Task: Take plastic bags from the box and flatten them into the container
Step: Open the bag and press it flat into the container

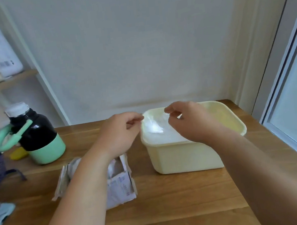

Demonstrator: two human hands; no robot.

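Wooden table (173, 202) pushed up against a plain white wall, with a frosted sliding door running along its right edge. So the cream plastic container (186, 156) sits toward the back right corner of the table, squarish with rounded corners and a lip around the top. Inside it there's a clear plastic bag (155, 130), thin and see-through, kinda shiny and crinkly, lying over the left half of the opening. Both hands are up over the container's back left part: the left hand (122, 132) and right hand (188, 120) each have fingertips pinched together on the top edge of the bag, other fingers curled in. Near the middle of the table, just left of the container, is the box (120, 181), a crumpled white carton with its top torn open, partly hidden under the left forearm. Over by the left edge there's a black and mint green bottle (38, 137) with a white cap.
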